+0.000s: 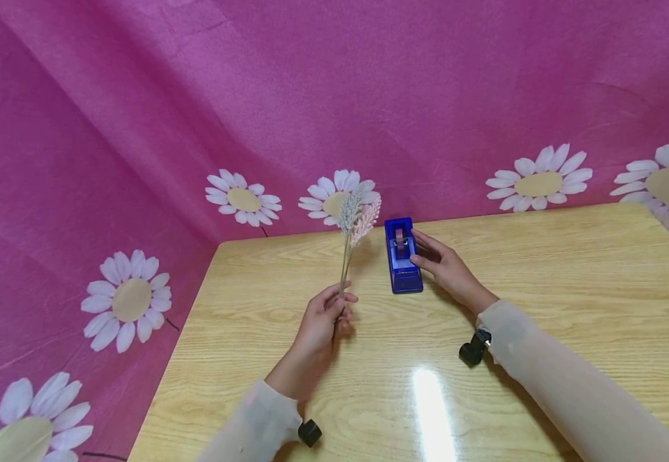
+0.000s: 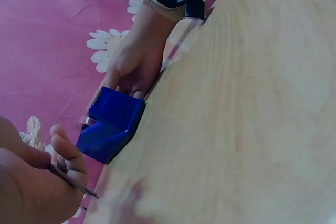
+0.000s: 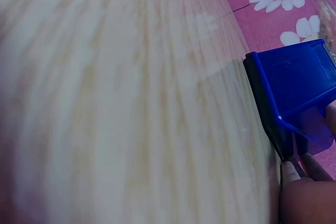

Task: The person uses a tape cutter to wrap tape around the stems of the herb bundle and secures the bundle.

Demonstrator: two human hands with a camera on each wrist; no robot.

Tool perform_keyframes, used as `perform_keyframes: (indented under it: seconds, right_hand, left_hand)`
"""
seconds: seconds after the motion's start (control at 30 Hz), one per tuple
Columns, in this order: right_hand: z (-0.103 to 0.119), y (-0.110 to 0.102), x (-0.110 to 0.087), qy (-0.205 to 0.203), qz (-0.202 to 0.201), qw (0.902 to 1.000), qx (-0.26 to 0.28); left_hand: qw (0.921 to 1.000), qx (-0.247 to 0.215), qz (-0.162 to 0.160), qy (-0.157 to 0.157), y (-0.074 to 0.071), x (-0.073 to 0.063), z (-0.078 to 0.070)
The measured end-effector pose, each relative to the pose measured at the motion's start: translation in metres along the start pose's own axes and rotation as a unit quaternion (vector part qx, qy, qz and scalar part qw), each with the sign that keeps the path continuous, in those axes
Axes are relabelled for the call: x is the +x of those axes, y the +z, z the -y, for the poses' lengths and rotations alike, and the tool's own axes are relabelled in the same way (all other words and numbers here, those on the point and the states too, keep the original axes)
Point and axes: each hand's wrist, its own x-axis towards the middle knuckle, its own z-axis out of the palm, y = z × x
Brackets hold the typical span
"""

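Note:
In the head view my left hand [image 1: 322,314] pinches the thin stems of two flower sprigs between thumb and fingers. One is a pale grey sprig [image 1: 350,210], the other a pink sprig [image 1: 365,220]; their heads point up and away. A stem end [image 2: 86,190] pokes out below the fingers in the left wrist view. To the right, a blue tape dispenser [image 1: 406,280] stands on the table with a roll of tape [image 1: 400,242] in it. My right hand [image 1: 446,266] holds the dispenser by its right side, thumb at the upper edge, fingertips [image 3: 290,170] low by the base.
The wooden table [image 1: 571,301] reaches back to a pink cloth [image 1: 426,96] printed with white daisies, which also hangs along the left side. The dispenser is close to the table's back edge. A bright light reflection [image 1: 433,417] shows on the tabletop near the front.

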Motion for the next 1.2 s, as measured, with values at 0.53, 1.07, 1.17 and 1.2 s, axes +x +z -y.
perform_keyframes:
  seconds: [0.53, 1.07, 1.17, 1.2]
  right_hand:
    - [0.0, 0.0, 0.0, 0.0, 0.0, 1.0, 0.004]
    - [-0.002, 0.0, 0.0, -0.001, 0.001, 1.0, 0.008]
    - [-0.003, 0.0, 0.001, -0.001, 0.002, 0.9999, 0.01]
    - [-0.003, 0.0, 0.001, -0.001, 0.003, 0.9999, 0.011]
  left_hand:
    - [0.9942, -0.075, -0.059, -0.049, 0.001, -0.004, 0.02]
    - [0.9909, -0.096, -0.077, -0.055, -0.003, 0.0, 0.034]
    - [0.9887, -0.109, -0.086, -0.055, -0.003, 0.001, 0.035]
    - [0.9878, -0.114, -0.09, -0.054, -0.003, 0.002, 0.035]
